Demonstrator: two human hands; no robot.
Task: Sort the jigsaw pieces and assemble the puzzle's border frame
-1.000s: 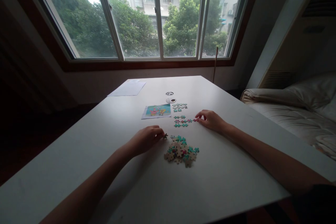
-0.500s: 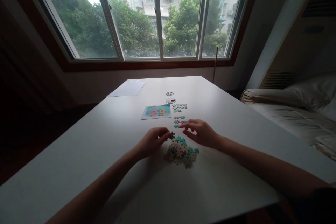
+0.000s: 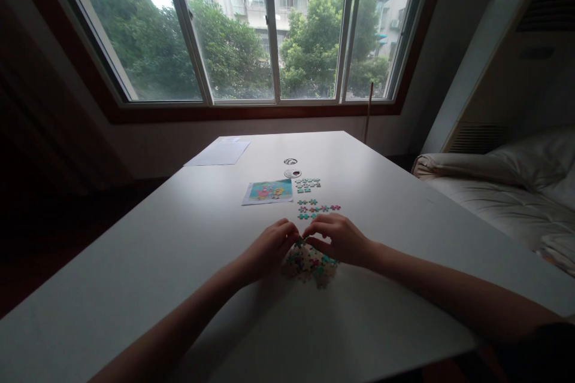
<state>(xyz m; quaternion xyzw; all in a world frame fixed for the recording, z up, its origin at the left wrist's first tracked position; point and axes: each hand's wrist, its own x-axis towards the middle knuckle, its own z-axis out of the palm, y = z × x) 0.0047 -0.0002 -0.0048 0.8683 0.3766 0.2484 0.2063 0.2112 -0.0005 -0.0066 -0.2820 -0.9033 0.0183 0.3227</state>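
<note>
A heap of loose puzzle pieces (image 3: 309,267) lies on the white table (image 3: 233,311) in front of me. My left hand (image 3: 269,249) and my right hand (image 3: 338,237) meet above its far edge, fingertips together, pinching a small dark puzzle piece (image 3: 299,243) between them. Beyond the hands, rows of sorted teal and pink pieces (image 3: 317,209) lie flat, with another small group (image 3: 307,184) farther back. A colourful reference picture (image 3: 268,191) lies to the left of those rows.
Two small round objects (image 3: 291,168) sit behind the sorted pieces. A white sheet of paper (image 3: 218,152) lies at the table's far left. A bed with a pillow (image 3: 507,179) stands to the right, and a large window (image 3: 269,24) faces me.
My right hand left the sorted rows and came back to the heap. My left hand lifted a piece and moved right, so both hands now meet over the pile.
</note>
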